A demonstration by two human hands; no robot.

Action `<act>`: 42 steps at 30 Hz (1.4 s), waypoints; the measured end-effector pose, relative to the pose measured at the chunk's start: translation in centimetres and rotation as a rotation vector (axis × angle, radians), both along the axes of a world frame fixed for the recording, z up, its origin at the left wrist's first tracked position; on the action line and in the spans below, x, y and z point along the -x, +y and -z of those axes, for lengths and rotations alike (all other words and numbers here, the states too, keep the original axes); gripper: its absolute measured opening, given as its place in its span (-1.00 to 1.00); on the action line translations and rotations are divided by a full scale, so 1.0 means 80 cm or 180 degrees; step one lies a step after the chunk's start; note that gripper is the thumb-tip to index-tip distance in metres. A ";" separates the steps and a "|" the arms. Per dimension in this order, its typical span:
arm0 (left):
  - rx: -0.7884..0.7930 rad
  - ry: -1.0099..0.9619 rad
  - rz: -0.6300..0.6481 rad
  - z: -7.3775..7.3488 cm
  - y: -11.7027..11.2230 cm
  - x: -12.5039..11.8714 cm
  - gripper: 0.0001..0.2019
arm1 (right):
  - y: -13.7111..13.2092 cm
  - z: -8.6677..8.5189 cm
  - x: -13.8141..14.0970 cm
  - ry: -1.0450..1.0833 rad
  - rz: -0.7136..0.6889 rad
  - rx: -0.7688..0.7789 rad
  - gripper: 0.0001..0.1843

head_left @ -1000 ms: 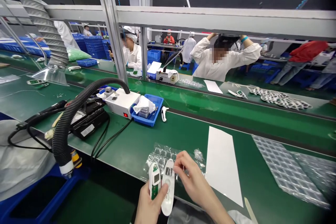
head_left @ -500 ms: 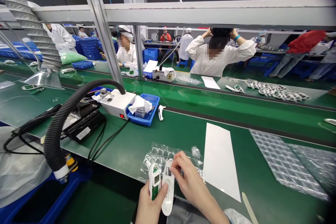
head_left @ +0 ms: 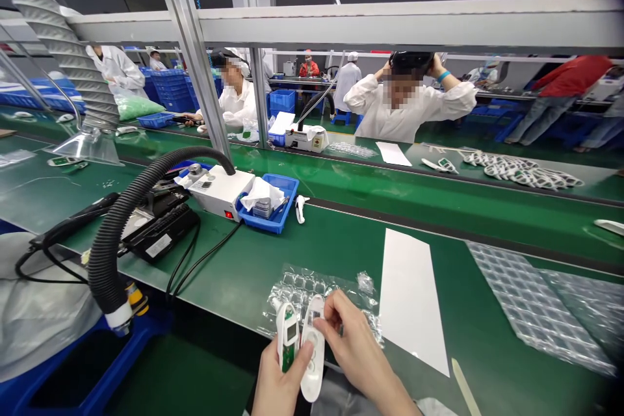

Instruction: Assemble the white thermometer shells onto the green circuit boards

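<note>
My left hand is closed around two long white plastic pieces held side by side. One is a device half with a green circuit board and a small grey screen in it. The other is a white cover with a window near its top and round openings below, pressed under my left thumb. At the cover's upper end, my right hand pinches thumb and forefinger by the window; whatever is between them is too small to make out. Beneath both hands lies a clear plastic blister sheet.
A white paper sheet lies to the right, with more clear blister trays beyond. Left are a blue tray, a white machine box and a black corrugated hose. Across the green bench, a co-worker raises both arms.
My right fingers have shifted slightly down at the cover's window. My left hand keeps both pieces nearly still. Across the bench, the co-worker's head has lifted.
</note>
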State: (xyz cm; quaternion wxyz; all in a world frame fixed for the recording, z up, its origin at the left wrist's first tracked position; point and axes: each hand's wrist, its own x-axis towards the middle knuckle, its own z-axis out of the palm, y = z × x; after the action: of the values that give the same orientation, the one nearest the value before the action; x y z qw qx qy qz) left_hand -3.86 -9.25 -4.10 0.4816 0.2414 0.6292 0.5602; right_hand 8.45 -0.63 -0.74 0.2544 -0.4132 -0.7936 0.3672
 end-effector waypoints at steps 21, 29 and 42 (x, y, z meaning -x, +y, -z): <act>-0.0168 -0.0074 -0.0813 -0.011 -0.066 0.048 -0.54 | -0.081 0.024 0.089 0.1738 -0.0335 0.2026 -0.67; -0.0385 -0.1011 -0.2122 0.033 -0.116 0.147 -0.42 | -0.119 0.068 0.216 0.1738 -0.1110 0.3373 -0.46; -0.0396 -0.0947 -0.2914 0.069 -0.100 0.241 -0.43 | -0.126 0.105 0.348 0.1718 -0.0859 0.3837 -0.35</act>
State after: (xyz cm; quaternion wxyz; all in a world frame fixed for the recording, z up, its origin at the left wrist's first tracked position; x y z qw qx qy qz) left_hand -23.17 -17.27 -9.61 0.2550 -0.1146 0.5604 0.7796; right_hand -19.40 -10.72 -9.12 0.1206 -0.2739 -0.4032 0.8648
